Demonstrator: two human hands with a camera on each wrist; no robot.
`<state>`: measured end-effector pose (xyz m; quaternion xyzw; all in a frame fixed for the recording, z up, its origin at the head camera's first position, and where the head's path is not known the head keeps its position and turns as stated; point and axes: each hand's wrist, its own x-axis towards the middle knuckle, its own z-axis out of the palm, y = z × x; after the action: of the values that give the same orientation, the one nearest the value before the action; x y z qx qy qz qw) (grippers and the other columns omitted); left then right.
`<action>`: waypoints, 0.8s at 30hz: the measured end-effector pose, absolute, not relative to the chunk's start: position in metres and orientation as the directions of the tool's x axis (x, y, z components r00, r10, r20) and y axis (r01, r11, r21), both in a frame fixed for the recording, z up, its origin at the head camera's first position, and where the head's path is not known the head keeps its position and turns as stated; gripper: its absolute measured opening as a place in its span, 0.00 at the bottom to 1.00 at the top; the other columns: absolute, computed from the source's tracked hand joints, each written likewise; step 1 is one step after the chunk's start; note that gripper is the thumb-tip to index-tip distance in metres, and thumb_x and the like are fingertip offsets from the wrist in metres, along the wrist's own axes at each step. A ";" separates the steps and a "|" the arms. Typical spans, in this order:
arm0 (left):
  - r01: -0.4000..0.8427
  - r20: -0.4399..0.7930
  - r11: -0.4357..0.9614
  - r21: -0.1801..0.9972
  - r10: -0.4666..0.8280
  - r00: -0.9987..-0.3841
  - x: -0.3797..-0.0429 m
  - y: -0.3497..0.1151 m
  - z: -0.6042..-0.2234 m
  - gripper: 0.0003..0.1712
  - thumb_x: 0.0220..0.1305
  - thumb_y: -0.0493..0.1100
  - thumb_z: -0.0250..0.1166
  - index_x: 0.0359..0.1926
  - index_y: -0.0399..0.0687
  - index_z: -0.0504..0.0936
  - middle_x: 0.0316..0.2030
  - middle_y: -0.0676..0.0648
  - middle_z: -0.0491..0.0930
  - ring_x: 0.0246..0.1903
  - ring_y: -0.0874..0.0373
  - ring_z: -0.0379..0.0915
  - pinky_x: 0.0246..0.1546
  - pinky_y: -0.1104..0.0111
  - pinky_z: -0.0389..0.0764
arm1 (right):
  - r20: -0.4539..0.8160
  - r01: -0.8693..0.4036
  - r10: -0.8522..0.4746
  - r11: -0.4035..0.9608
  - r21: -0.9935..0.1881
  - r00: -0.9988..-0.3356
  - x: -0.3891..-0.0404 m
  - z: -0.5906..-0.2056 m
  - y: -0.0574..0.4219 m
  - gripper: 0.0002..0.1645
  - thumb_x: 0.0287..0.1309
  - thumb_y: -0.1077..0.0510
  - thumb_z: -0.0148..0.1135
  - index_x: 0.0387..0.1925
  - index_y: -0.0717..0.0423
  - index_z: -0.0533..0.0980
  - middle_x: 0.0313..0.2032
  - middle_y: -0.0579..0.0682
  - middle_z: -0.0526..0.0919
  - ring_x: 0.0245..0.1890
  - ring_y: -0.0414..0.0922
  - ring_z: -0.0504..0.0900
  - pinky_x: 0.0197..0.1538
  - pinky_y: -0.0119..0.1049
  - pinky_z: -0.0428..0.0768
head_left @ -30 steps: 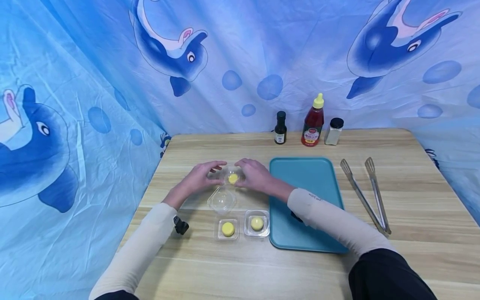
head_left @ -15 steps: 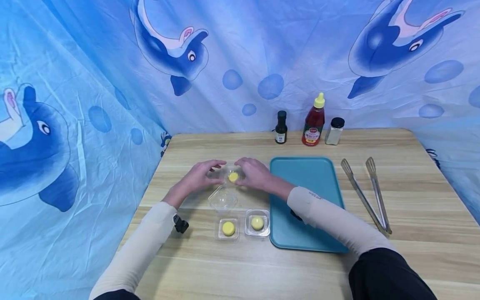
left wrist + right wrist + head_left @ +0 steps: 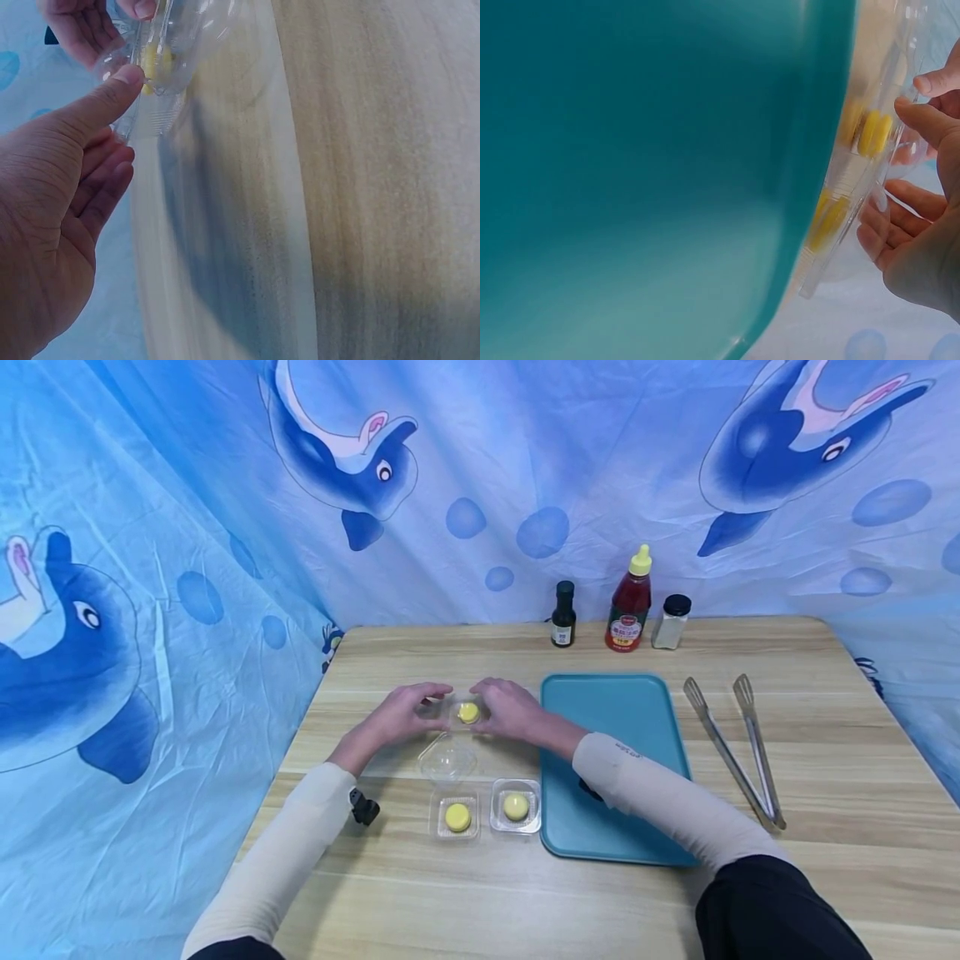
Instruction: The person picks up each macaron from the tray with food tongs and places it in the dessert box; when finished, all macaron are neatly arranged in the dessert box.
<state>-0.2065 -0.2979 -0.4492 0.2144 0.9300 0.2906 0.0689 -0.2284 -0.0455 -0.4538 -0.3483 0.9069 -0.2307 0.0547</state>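
At the left of the table, a clear plastic box [image 3: 456, 723] holding a yellow macaron [image 3: 468, 713] sits between both hands. My left hand [image 3: 405, 711] grips its left side, thumb on the near edge in the left wrist view and fingers partly hidden behind. On the other side my right hand [image 3: 513, 708] pinches the box; its thumb and curled fingers show in the right wrist view. A clear domed lid [image 3: 447, 760] lies just in front; whether it joins the box I cannot tell. Closer to me are two more clear boxes with yellow macarons [image 3: 457, 817] [image 3: 516, 807].
A teal tray [image 3: 600, 710] lies under my right forearm, beside the right-hand box. Metal tongs [image 3: 731, 760] lie spread right of it. Along the back stand a dark sauce bottle [image 3: 563, 615], a red squeeze bottle [image 3: 629, 606] and a black-capped shaker [image 3: 671, 622].
Both hands stay in almost the same place around the box. The head view has drifted slightly, and the macaron in the held box sits a touch farther from me.
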 end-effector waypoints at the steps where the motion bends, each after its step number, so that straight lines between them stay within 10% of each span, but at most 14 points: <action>1: 0.356 -0.009 0.741 0.570 0.439 -0.899 -0.207 -0.298 -0.449 0.43 0.58 0.44 0.83 0.72 0.40 0.76 0.65 0.40 0.81 0.60 0.43 0.81 0.64 0.52 0.82 | 0.056 -0.602 -0.656 0.652 -0.460 -0.753 -0.229 -0.453 -0.046 0.46 0.55 0.47 0.84 0.69 0.63 0.75 0.66 0.59 0.80 0.64 0.56 0.80 0.71 0.47 0.77; 24: 0.333 -0.051 0.774 0.538 0.425 -0.904 -0.212 -0.295 -0.449 0.42 0.59 0.49 0.82 0.71 0.40 0.77 0.64 0.39 0.82 0.61 0.45 0.81 0.65 0.52 0.80 | -0.003 -0.566 -0.646 0.671 -0.479 -0.764 -0.235 -0.449 -0.048 0.46 0.55 0.49 0.84 0.69 0.64 0.75 0.61 0.59 0.84 0.61 0.54 0.82 0.71 0.47 0.76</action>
<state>-0.2124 -0.2955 -0.4494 0.2020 0.9380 0.2687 0.0853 -0.2349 -0.0482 -0.4489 -0.3328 0.9101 -0.2314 0.0861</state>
